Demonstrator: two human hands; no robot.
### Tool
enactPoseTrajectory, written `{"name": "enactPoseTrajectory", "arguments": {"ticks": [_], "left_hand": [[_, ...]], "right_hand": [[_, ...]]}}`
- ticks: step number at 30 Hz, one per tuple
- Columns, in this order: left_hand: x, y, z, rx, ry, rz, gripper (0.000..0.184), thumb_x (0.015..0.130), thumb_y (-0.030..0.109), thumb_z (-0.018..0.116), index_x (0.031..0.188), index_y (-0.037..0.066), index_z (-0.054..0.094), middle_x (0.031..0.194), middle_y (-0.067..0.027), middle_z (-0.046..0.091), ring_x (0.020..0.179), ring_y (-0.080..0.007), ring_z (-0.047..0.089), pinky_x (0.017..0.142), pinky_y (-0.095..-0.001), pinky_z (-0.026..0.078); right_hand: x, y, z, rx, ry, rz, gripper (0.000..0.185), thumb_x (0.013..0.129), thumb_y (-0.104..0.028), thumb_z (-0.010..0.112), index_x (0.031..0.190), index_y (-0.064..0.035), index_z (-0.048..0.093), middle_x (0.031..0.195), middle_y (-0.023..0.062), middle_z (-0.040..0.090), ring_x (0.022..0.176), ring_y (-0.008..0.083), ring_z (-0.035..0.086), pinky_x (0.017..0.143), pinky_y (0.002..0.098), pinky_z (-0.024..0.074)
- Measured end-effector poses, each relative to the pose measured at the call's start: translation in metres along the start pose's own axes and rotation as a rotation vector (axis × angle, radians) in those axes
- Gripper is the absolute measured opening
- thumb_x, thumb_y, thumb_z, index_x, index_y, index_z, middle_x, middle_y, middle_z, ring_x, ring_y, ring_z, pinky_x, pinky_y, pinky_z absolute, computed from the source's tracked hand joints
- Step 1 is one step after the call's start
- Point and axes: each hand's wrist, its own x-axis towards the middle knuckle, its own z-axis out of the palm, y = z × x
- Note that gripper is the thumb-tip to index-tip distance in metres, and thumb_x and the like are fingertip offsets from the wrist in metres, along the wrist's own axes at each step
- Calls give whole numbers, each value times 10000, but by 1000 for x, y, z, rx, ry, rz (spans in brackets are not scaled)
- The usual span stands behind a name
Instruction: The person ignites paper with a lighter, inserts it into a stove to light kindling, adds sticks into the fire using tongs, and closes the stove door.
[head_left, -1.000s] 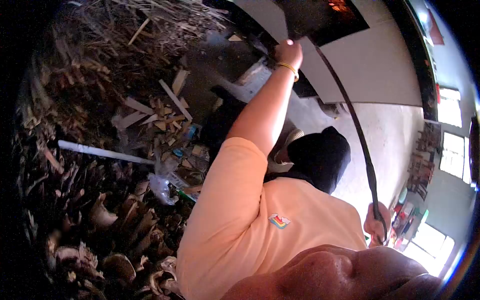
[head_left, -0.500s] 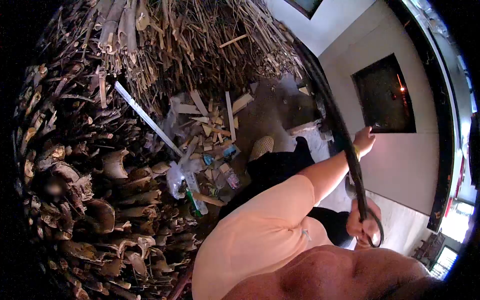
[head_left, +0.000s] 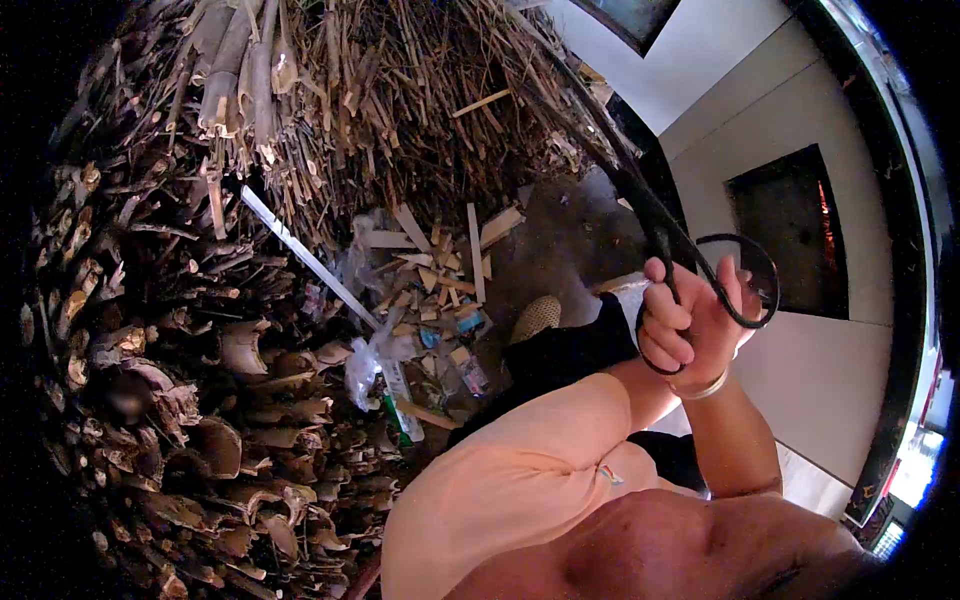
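Note:
Long dark fire tongs (head_left: 650, 195) with looped handles slant across the view, their far end reaching up-left over the brushwood pile (head_left: 420, 90). My right hand (head_left: 690, 320) is closed round the looped handles, with a bracelet on its wrist. My left arm, in a peach sleeve, passes behind the right hand. The left hand is hidden there, so its fingers cannot be made out. Just beyond the right hand is the dark stove opening (head_left: 785, 230), with an orange glow inside.
Split bamboo and sticks (head_left: 240, 400) are stacked along the left. Wood offcuts (head_left: 430, 270), plastic wrappings and a long pale strip (head_left: 310, 260) lie on the floor. A second dark opening (head_left: 635, 15) is in the white stove wall (head_left: 720, 60) at the top.
My right hand has risen with the fire tongs, whose loops now show beside the stove opening. My left hand, stretched out by that opening before, is now hidden behind it.

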Motion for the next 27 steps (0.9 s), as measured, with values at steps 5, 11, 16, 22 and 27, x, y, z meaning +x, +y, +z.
{"name": "enactPoseTrajectory", "arguments": {"ticks": [5, 11, 16, 22, 27], "left_hand": [[0, 22, -18, -80, -6, -64, 588, 865, 254, 526, 1358, -16, 357, 1336, -234, 445, 1216, -348, 446, 1059, -394, 297], [7, 2, -2, -38, -9, 31, 618, 913, 275, 500, 1392, -41, 271, 1432, -232, 318, 1333, -330, 315, 1113, -358, 226], [9, 1, 1, 16, -57, 70, 677, 913, 310, 511, 1409, -47, 218, 1448, -243, 281, 1336, -328, 311, 1103, -364, 243], [12, 0, 0, 27, -132, -1, 725, 912, 310, 514, 1425, -51, 150, 1459, -270, 231, 1358, -336, 266, 1115, -352, 219], [2, 11, -4, -41, -117, 15, 734, 914, 302, 513, 1431, -47, 126, 1471, -260, 211, 1369, -335, 240, 1121, -347, 202]], "right_hand": [[27, -9, -6, 125, -89, 7, 715, 875, -645, 387, 1118, 27, 403, 576, -20, 288, 332, 89, 290, 313, 237, 207], [68, -12, -9, 173, -119, -20, 676, 875, -614, 406, 1084, 29, 415, 581, -8, 327, 345, 106, 303, 334, 259, 227], [96, -15, -24, 267, -154, 43, 486, 861, -469, 434, 1021, -12, 474, 622, -7, 364, 456, 125, 375, 432, 278, 304], [96, -15, -19, 151, -7, 395, 155, 809, -145, 518, 955, -96, 501, 635, -22, 387, 492, 120, 377, 494, 290, 347], [64, -22, -4, -30, -4, 374, 145, 833, -130, 515, 973, -113, 482, 598, -21, 365, 408, 107, 339, 388, 274, 306]]}}
